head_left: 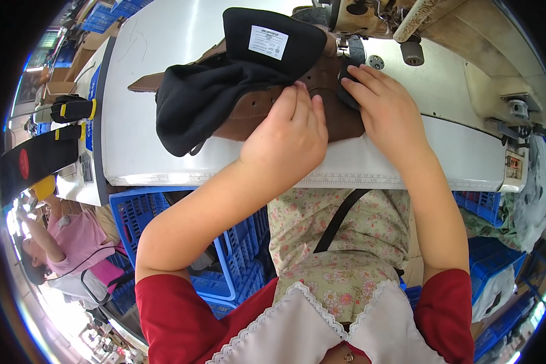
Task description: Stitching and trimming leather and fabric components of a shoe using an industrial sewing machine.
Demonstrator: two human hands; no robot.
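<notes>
A brown leather shoe upper [244, 121] with black fabric lining [191, 109] lies on the white sewing machine bed. Its black tongue [239, 39], bearing a white label [268, 42], stands up at the far side. My left hand [288, 136] is closed on the brown leather, fingers together and their tips partly hidden by the folds. On the upper's right end my right hand [391, 112] grips a dark edge, fingertips close to the presser foot [343, 47]. What lies under both palms is hidden.
The sewing machine head [455, 24] overhangs the far right. A ruler strip [346, 180] runs along the near table edge. Blue crates [224, 261] stand below, left and right. At far left, a co-worker in pink [82, 236] sits near another machine.
</notes>
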